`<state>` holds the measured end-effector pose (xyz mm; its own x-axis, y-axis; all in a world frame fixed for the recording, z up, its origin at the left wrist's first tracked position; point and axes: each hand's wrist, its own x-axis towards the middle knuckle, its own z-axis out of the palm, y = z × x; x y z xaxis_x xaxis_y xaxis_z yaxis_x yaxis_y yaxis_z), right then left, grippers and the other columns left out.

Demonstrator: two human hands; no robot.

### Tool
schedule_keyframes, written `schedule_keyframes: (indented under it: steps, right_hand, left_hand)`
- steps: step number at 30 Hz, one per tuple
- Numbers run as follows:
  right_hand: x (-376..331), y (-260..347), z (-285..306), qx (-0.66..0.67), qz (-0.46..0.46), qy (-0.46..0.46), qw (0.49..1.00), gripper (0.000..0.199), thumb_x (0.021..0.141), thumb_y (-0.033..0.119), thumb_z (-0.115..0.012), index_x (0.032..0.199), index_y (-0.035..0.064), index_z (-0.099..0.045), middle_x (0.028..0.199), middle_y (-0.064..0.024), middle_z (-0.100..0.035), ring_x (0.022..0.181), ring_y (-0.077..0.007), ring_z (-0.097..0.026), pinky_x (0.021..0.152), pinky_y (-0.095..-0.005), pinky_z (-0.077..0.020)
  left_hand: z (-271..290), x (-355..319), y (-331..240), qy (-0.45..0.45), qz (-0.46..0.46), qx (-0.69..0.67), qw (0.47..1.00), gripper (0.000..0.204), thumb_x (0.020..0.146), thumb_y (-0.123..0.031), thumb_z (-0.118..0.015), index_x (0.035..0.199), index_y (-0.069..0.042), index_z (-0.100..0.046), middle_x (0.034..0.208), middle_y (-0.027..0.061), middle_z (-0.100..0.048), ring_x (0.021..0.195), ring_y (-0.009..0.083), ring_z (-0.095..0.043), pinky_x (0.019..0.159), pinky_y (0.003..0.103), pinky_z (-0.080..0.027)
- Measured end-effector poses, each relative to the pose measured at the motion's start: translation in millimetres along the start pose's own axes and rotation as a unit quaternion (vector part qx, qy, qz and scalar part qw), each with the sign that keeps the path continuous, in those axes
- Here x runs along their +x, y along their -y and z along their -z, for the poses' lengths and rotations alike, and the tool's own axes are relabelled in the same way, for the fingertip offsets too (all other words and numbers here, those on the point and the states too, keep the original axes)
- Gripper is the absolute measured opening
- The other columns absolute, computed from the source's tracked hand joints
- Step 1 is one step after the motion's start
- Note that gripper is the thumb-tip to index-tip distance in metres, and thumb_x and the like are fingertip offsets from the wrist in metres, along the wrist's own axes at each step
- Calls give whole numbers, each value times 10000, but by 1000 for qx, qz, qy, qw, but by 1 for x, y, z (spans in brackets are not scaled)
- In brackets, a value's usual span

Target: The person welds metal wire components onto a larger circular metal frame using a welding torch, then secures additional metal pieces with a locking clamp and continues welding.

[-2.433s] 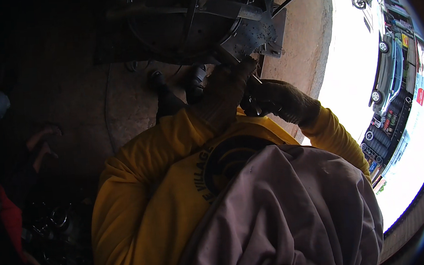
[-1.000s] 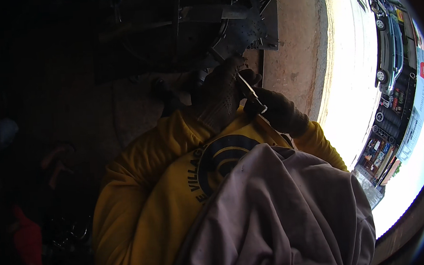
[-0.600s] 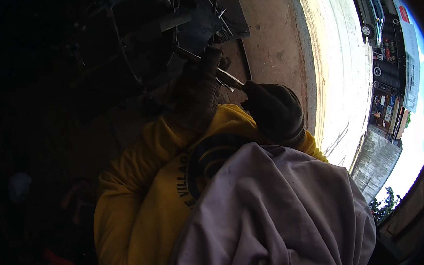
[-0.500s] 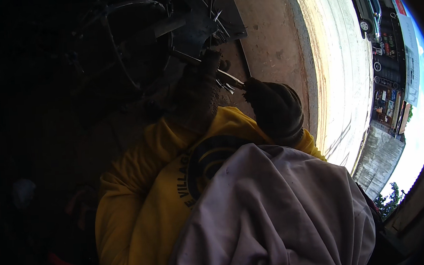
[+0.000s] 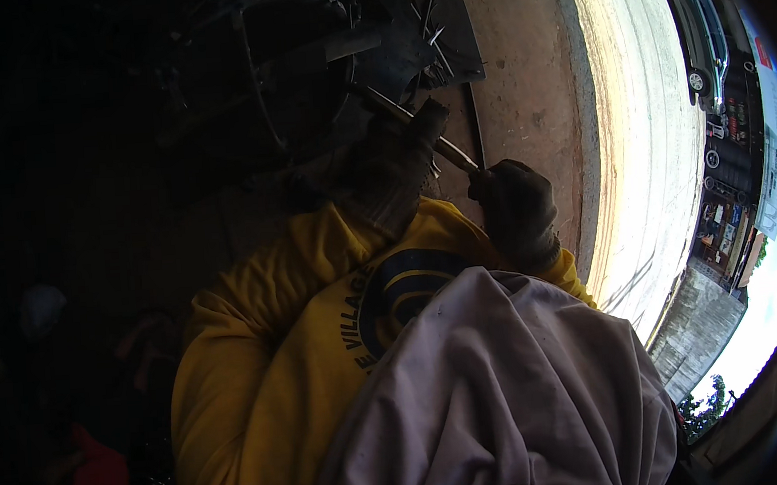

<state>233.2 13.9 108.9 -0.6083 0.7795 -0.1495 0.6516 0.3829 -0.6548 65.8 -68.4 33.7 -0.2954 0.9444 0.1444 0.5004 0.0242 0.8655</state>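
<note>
Both my hands wear dark, worn gloves. My left hand [image 5: 388, 167] is closed around a thin metal rod [image 5: 461, 155], its thumb sticking up beside it. The rod slants from the dark metalwork at upper left down to my right hand [image 5: 520, 206], which is closed on its lower right end. Beyond my hands, a dark metal frame [image 5: 249, 73] with curved bars lies in deep shadow. I cannot tell whether the rod's far end touches it. My left fingers are mostly lost in the dark.
A dark flat plate [image 5: 460, 38] with thin metal pieces lies beyond my hands, and a narrow dark bar [image 5: 475, 126] runs from it. Brown ground [image 5: 525, 74] borders a sunlit road [image 5: 640, 138] on the right. A parked car [image 5: 696, 37] stands across it. Red cloth [image 5: 100, 478] shows at lower left.
The whole view has shifted, so the surroundings sit farther right and slightly lower. Both hands stay on the rod, and my left thumb now leans farther right.
</note>
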Motion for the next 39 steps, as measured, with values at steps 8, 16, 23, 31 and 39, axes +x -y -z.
schedule_keyframes:
  steps: [8,16,23,31,39]
  right_hand:
    - [6,3,0,-68,54,18,996,187,888,200,-702,835,22,-712,761,-132,-657,659,-245,-669,624,-333,-531]
    - [42,-38,-4,368,-90,283,881,804,1012,594,-392,1577,65,-176,1490,-130,-462,1316,-237,-508,1065,-365,-434]
    - [56,-30,-18,366,-159,473,786,730,1027,317,-549,1580,61,-150,1414,-126,-527,1243,-218,-570,1029,-361,-474]
    - [75,-11,-24,266,50,506,819,337,1012,100,-542,1322,-33,-548,1254,-142,-605,1087,-223,-659,947,-361,-537]
    - [82,16,-15,262,-142,529,794,476,890,-28,-661,1349,59,-569,1364,-133,-507,1211,-273,-590,915,-343,-575]
  left_hand:
    - [-26,-13,21,-21,17,3,1000,426,992,-131,-549,1414,-111,-496,1239,164,-551,1038,267,-616,879,366,-533]
    - [15,6,-9,38,268,-396,877,406,983,-130,-558,1384,-82,-516,1138,153,-625,964,246,-668,844,350,-554]
    - [24,-9,-11,34,355,-446,821,497,1008,-434,-544,1251,-1,-564,1030,123,-663,900,189,-679,731,306,-567]
    - [11,-18,8,-10,358,-557,749,541,1003,-514,-516,1097,8,-626,921,85,-656,821,134,-658,706,307,-552]
    - [19,-23,6,-12,269,-512,815,440,1045,-412,-479,1166,-7,-602,922,64,-652,831,128,-631,755,287,-531]
